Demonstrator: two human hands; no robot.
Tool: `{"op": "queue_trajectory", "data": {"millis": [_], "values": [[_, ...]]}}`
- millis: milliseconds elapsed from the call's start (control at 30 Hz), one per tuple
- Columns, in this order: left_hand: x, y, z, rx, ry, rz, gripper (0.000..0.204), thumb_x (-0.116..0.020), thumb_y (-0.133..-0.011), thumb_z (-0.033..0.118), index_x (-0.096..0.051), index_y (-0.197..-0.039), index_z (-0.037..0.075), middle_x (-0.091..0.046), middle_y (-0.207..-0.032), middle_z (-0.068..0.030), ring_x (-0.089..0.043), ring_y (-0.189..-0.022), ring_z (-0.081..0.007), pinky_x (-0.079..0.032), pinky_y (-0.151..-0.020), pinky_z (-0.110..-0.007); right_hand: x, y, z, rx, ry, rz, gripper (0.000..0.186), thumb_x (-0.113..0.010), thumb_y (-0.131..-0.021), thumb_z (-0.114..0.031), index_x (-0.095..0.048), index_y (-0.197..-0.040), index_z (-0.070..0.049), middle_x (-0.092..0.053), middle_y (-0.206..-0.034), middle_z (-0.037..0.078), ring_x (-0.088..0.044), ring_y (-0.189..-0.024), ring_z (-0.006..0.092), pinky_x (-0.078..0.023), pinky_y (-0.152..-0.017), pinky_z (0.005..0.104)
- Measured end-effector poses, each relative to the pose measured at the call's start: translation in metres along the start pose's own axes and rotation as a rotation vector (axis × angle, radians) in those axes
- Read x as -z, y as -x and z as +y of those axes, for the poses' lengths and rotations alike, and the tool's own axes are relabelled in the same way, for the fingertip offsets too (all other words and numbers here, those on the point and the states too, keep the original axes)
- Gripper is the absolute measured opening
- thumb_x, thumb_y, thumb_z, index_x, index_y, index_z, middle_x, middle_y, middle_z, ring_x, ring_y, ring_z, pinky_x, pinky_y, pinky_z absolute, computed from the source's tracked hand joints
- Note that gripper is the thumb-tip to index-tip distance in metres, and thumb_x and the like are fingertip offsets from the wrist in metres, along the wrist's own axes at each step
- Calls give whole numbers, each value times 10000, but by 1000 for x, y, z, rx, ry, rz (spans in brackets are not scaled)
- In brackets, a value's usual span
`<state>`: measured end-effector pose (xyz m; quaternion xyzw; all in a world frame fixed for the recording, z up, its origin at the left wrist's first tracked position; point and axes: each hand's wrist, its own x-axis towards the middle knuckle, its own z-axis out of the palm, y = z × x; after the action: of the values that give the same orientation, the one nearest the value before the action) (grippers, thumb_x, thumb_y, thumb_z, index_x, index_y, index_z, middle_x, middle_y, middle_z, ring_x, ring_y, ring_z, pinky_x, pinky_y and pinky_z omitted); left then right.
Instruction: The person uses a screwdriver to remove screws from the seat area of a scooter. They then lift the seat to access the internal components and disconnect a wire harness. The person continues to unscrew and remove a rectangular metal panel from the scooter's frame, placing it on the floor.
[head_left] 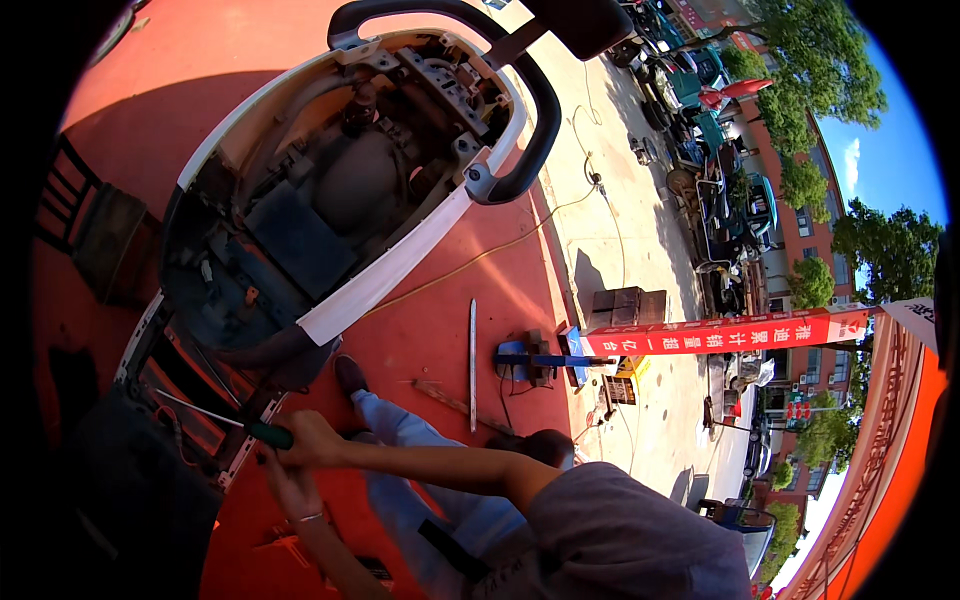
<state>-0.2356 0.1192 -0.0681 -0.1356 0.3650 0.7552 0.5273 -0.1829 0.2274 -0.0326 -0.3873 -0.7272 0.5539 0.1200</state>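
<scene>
So the right hand (308,437) is fisted around a green-handled screwdriver (225,420) (shaft poking into the opened scooter body (300,200)). Left hand (285,487) sits just underneath; can't tell its grip.

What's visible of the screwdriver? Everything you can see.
The screwdriver has a dark green handle and a long thin bright metal shaft. A hand is closed around the handle; whose hand it is, the picture does not settle. The shaft runs up and to the left, nearly level, its tip reaching into the dark opened frame at the lower end of the white scooter body. The tip itself is lost in shadow. A second hand sits just below the handle.
</scene>
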Motion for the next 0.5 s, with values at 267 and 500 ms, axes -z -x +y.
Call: {"op": "queue_trajectory", "data": {"millis": [267,500], "values": [[24,13,-8,-80,-88,24,370,-524,-878,179,-444,-1181,-17,-484,-1168,-86,-478,-1060,-146,-387,-891,-291,7,13,5,-74,-189,-56,269,-663,-606,-171,-568,-792,-2,-514,-612,147,-538,-562,222,-410,-534,348],[0,25,-21,-253,-298,188,302,-540,-835,63,-478,-1122,-8,-505,-1110,-78,-486,-1022,-149,-382,-892,-285,-6,4,11,-168,-238,-81,240,-646,-671,-128,-566,-833,29,-486,-603,72,-459,-605,90,-397,-525,303]]}}
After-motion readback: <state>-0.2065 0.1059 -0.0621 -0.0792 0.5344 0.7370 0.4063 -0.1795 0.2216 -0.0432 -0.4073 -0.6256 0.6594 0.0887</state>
